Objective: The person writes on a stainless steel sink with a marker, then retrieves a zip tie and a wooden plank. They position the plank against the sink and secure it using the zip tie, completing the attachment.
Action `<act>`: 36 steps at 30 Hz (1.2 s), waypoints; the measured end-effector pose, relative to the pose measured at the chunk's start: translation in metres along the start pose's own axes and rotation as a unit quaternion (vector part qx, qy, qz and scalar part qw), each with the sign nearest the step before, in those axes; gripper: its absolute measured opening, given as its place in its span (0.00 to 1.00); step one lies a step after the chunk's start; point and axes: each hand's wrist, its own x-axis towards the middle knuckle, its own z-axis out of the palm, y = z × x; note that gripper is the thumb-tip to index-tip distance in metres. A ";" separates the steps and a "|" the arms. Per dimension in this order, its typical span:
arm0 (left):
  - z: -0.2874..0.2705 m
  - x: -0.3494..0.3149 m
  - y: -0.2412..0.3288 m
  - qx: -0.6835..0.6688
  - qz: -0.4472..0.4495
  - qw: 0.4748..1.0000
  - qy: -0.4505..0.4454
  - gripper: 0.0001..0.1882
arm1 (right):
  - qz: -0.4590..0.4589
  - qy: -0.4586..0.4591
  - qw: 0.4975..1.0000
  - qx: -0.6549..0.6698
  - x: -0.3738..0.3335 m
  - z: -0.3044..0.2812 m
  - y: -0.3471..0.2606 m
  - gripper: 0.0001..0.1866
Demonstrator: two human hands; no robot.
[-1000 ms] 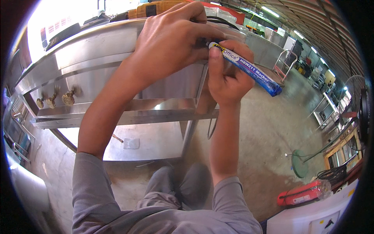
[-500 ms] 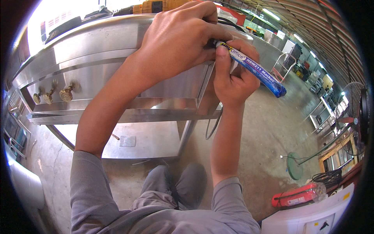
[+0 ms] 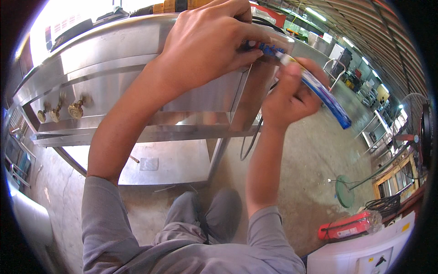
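Note:
My right hand is closed round a blue-and-white marker, its thumb along the barrel. The marker slants up to the left, its tip bare and pointing at my left hand. Between the thumb and fingers of that left hand sits a small blue piece, which looks like the marker's cap; most of it is hidden. A narrow gap shows between cap and barrel. Both hands are above the right front corner of a stainless-steel cooking unit.
Brass-coloured knobs stick out of the unit's front, above a lower steel shelf. A yellow-and-black tool lies on top. To the right are a pedestal fan, a red wrapped cylinder and a white cabinet.
My right hand has moved right and slightly down with the marker, drawing its tip out from my left fingers. The blue cap now shows there. My left hand has barely moved.

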 end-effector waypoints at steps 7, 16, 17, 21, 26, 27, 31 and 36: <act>0.000 0.004 0.002 0.009 0.024 1.000 0.018 0.14 | 0.093 0.117 0.986 0.073 0.016 -0.026 -0.010 0.09; 0.008 0.002 -0.001 0.006 -0.026 1.000 0.014 0.16 | 0.193 0.203 0.959 0.045 0.003 -0.059 -0.016 0.08; 0.008 0.003 -0.002 0.003 -0.035 0.999 0.017 0.15 | 0.211 0.213 0.952 0.060 0.002 -0.064 -0.017 0.08; -0.003 0.009 -0.007 -0.117 -0.133 0.982 0.071 0.13 | 0.258 0.244 0.927 0.119 -0.007 -0.087 -0.023 0.09; -0.062 -0.028 0.004 -0.121 -0.185 0.954 0.203 0.13 | 0.278 0.242 0.917 0.151 -0.036 -0.117 -0.045 0.07; -0.072 -0.047 0.014 -0.097 -0.188 0.956 0.204 0.10 | 0.291 0.240 0.915 0.146 -0.044 -0.122 -0.052 0.07; -0.084 -0.125 0.061 -0.159 -0.128 0.977 0.063 0.06 | 0.370 0.219 0.889 0.157 -0.085 -0.135 -0.079 0.06; -0.060 -0.205 0.127 -0.426 -0.292 0.856 -0.023 0.06 | 0.468 0.127 0.859 0.162 -0.126 -0.141 -0.108 0.07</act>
